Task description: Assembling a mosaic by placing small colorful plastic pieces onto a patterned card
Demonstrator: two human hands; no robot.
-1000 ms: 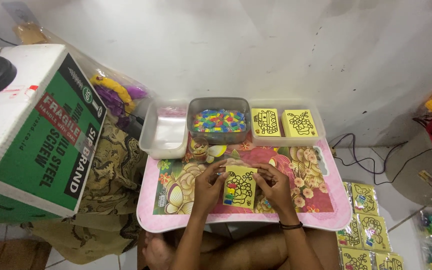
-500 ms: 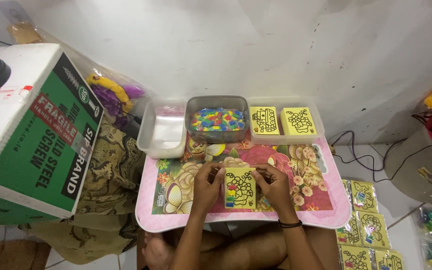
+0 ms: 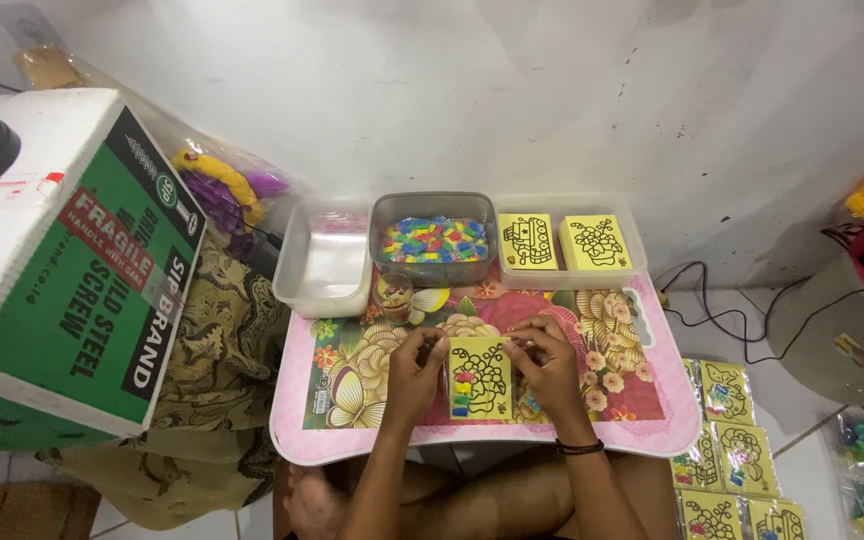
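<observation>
Your left hand [image 3: 414,372] and right hand [image 3: 549,368] both grip the yellow card [image 3: 479,376], fingers curled closed on its left and right edges; the card lies flat on the floral lap table [image 3: 352,385], near its front edge and roughly centred. Card bears a black line drawing, with small coloured pieces along its lower left corner. Compared with the frame half a second ago: the card and both hands sit in the same spot on the table, with no clear shift in the grip; the view alone has drifted slightly. At the back of the table, unchanged: clear empty tray [image 3: 327,262] at left, grey tub of mixed coloured pieces [image 3: 434,240] touching it on the right, then a clear tray [image 3: 565,282] holding two stacks of yellow cards [image 3: 562,243] side by side. A small cup [image 3: 393,295] stands just in front of the grey tub, well apart from your left hand. Off the table: large white-and-green cardboard box [image 3: 72,270] to your left, packed yellow cards in bags [image 3: 727,455] on the floor to your right. A dark band is on your right wrist.
</observation>
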